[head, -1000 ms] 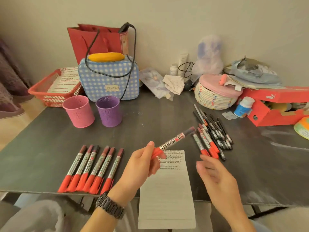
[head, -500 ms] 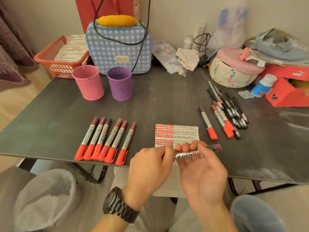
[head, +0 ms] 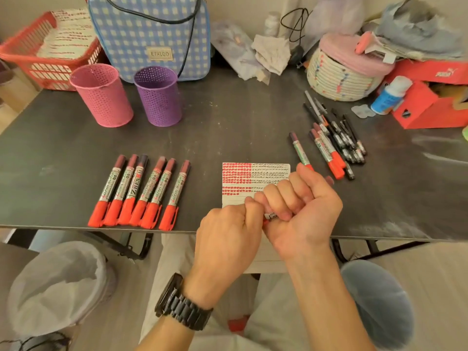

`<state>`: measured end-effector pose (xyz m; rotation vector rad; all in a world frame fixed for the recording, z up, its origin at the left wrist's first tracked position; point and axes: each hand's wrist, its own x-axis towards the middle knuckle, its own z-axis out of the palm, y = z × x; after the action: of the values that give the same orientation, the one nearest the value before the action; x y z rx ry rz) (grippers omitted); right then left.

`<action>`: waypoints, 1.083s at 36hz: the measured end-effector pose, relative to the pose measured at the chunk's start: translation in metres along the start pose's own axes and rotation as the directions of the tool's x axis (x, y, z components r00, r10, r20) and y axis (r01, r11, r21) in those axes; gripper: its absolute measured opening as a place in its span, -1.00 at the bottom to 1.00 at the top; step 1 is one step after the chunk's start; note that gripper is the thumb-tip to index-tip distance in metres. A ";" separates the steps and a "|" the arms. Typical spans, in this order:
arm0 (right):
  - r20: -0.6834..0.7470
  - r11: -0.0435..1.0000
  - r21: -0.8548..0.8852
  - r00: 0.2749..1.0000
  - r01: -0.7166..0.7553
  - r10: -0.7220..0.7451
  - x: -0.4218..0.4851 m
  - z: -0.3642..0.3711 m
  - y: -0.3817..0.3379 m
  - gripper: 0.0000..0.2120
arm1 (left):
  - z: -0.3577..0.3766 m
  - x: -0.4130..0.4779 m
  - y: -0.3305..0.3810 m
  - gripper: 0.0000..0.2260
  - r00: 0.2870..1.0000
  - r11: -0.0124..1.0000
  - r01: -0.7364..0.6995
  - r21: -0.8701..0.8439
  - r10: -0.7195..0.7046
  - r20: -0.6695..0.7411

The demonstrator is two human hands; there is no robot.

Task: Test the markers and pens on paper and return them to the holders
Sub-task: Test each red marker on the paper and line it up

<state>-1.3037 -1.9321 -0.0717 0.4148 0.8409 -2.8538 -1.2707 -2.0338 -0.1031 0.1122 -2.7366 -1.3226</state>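
- Since half a second before, the right hand (head: 301,211) had closed from fingers laid along the marker (head: 273,216) into a fist round its barrel, hiding most of the label.
- Left hand (head: 228,239) pinched the marker's red end, and both hands were clamped on it just above the paper (head: 255,173) at the table's (head: 228,138) front edge, probably pulling the cap.
- Rows of red marks filled the paper's top.
- Six markers (head: 141,191) lay in a row to the left, seemingly tested.
- Nothing stood out of the pink holder (head: 102,96) or the purple holder (head: 158,96), so returning looked undone.
- A pile of markers and pens (head: 331,145) waited at the right.
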 end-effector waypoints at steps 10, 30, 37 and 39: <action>0.115 0.991 0.127 0.992 0.039 -0.054 0.031 -0.020 -0.048 -0.54 | -0.028 0.016 -0.018 -0.45 0.964 0.942 0.249 -0.226 -0.219 0.148; 0.078 0.526 -0.826 0.965 0.204 -0.252 0.062 -0.042 -0.014 -0.76 | -0.006 0.053 -0.059 -0.44 0.983 0.969 -0.179 0.168 0.168 0.078; 0.227 0.319 -0.885 0.912 0.339 -0.341 0.067 -0.042 0.000 -0.65 | -0.003 0.053 -0.062 -0.43 0.986 0.969 -0.167 0.183 0.160 0.057; 0.235 0.290 -0.891 0.902 0.349 -0.363 0.071 -0.043 0.002 -0.65 | -0.002 0.053 -0.063 -0.42 0.987 0.969 -0.161 0.187 0.153 0.055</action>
<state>-1.3610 -1.9133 -0.1287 0.0547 2.5824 -2.0572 -1.3220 -2.0805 -0.1478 -0.1159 -2.8321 -1.0317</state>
